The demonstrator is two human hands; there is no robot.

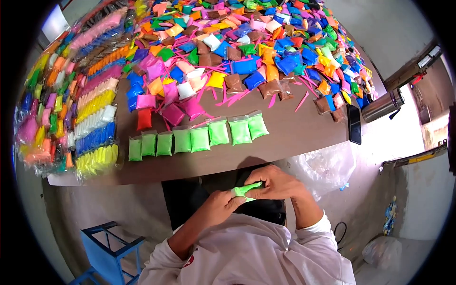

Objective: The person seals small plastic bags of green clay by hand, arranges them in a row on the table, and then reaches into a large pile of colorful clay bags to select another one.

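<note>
Now the left hand [221, 206] and right hand [275, 183] curl in, pinching a green packet [243, 190] over the lap [180, 204]. On the worktop [289, 128] lies a row of similar pouches [200, 138].

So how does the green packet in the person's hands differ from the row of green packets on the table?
Place: the held packet is above the lap, gripped by the left hand and right hand; the row of green packets lies on the table.
Shape: the held packet looks squeezed and narrow; the row's packets lie broad and flat.
Both show bright green contents.
</note>
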